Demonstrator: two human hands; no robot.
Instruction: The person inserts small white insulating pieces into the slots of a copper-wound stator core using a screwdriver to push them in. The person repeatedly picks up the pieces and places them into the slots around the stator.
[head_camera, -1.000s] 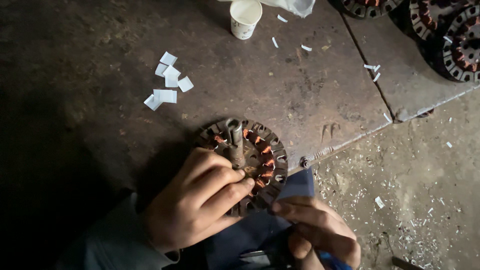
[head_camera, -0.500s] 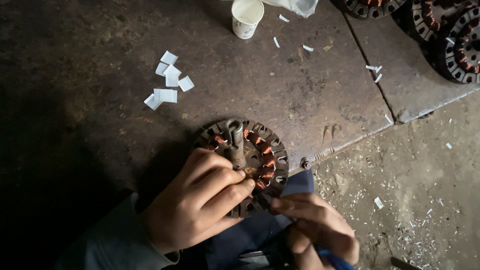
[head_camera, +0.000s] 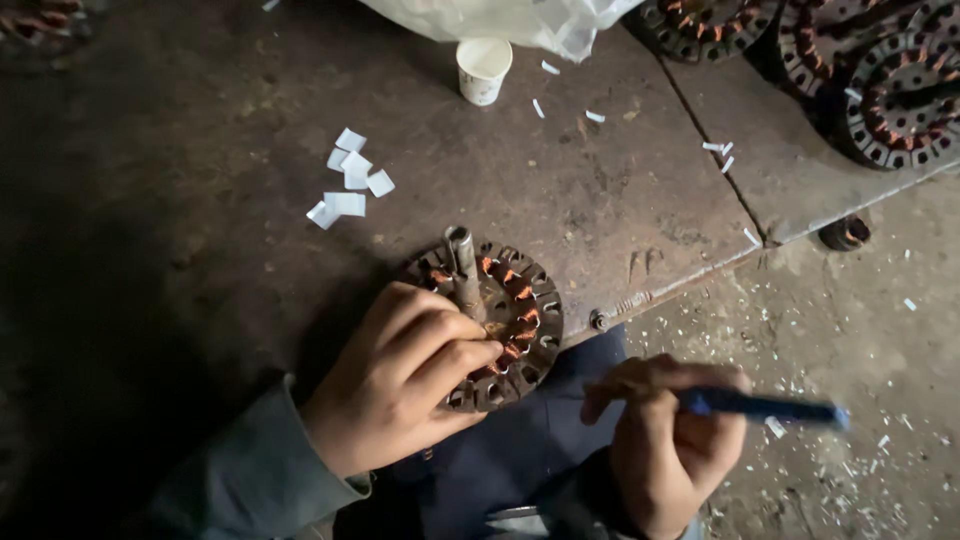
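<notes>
Two hands: left hand (head_camera: 405, 375) presses wound stator (head_camera: 495, 320), right hand (head_camera: 672, 440) grips blue tool (head_camera: 765, 408); paper cup (head_camera: 483, 70) beyond.

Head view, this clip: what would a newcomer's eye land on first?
The round motor stator with copper-coloured windings, lying at the near edge of the dark workbench, with the left hand pressed onto it. Off the edge, the right hand grips a blue pen-like tool. White paper slips lie behind the stator, more stators at top right.
</notes>
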